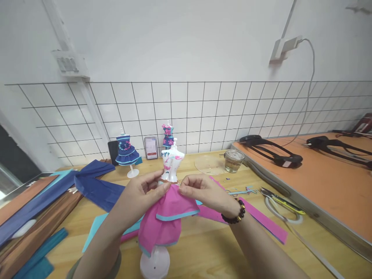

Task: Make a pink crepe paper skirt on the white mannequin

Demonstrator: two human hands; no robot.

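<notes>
A small white dress-form mannequin (174, 162) stands in front of me on a round white base (155, 263). Around its lower half hangs a pink doll skirt (174, 203) in two layers, each hemmed in light blue. My left hand (148, 190) is closed at the waist, thumb and fingers pinching the skirt's top edge on the left. On the other side my right hand (205, 190) pinches the same edge between thumb and fingertips. Pink and blue marks spot the mannequin's torso, and a brown band circles its waist. My hands cover part of the waistline.
Behind stand a mannequin in a blue dress (126, 151), another dressed mannequin (167, 135) and a phone (151, 148). Blue cloth (101, 188) and brown strips lie left. To the right are a glass (233, 161), pink strips (264, 221), a yellow cutter (286, 203) and an orange board (328, 186).
</notes>
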